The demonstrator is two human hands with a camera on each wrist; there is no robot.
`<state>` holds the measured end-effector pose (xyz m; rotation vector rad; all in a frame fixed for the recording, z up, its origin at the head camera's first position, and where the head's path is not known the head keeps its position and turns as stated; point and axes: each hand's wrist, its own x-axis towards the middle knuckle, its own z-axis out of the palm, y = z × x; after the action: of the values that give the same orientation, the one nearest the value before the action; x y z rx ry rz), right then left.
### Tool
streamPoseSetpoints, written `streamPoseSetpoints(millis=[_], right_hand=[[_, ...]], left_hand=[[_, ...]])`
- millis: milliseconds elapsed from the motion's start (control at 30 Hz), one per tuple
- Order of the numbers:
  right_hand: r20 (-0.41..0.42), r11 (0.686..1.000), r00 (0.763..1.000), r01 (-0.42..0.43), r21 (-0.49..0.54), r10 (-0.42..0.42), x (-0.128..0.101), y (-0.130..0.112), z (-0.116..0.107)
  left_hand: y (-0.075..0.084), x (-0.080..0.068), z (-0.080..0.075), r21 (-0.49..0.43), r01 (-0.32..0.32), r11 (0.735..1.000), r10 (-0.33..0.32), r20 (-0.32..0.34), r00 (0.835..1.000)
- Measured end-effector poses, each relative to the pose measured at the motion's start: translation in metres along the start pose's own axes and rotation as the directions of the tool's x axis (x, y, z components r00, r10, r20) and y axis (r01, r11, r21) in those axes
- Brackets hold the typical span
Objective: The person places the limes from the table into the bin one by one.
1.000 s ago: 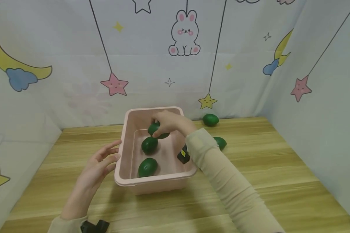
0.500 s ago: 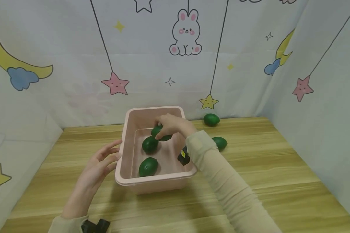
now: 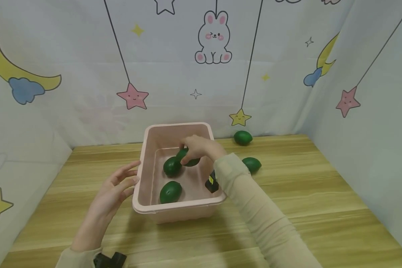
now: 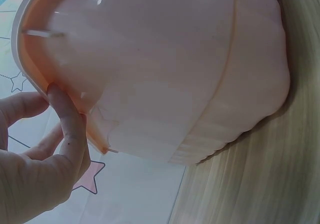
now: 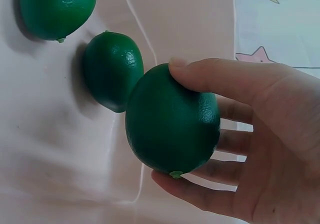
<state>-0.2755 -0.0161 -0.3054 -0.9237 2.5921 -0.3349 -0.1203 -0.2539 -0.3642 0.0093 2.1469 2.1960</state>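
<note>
In the head view, a pale pink plastic bin [image 3: 179, 209] stands on the table. My right hand [image 3: 200, 147] reaches into it from the right and holds a dark green lime [image 5: 172, 126] between thumb and fingers. Beside the held lime lies a second lime [image 3: 172, 166] on the bin floor; a third lime [image 3: 171, 192] rests nearer the front. At the bin's left side, my left hand [image 3: 115, 188] touches the outside of the rim with its fingers, as the left wrist view shows; nothing sits in the palm.
Right of the bin, on the wooden table [image 3: 305, 193], two more limes lie: one lime [image 3: 242, 137] by the back curtain, and another lime [image 3: 252, 165] partly behind the right sleeve. A white cartoon-print curtain [image 3: 174, 74] stands behind and at both sides.
My right hand has shifted slightly right and toward the front, lowering with the lime inside the bin. The left hand and the bin keep nearly the same place.
</note>
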Motion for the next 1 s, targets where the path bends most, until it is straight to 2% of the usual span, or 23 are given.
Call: streamPoseSetpoints(millis=[633, 1000], right_hand=[[0.073, 1.000, 0.997, -0.003, 0.010, 0.002, 0.0017, 0.0034, 0.0083], [0.079, 1.000, 0.997, -0.007, -0.005, 0.008, 0.0003, 0.0035, 0.0087]], left_hand=[[-0.0005, -0.0003, 0.0006, 0.000, 0.003, 1.000, -0.003, -0.004, 1.000], [-0.0009, -0.0002, 0.0004, -0.012, -0.013, 1.000, 0.013, 0.009, 1.000]])
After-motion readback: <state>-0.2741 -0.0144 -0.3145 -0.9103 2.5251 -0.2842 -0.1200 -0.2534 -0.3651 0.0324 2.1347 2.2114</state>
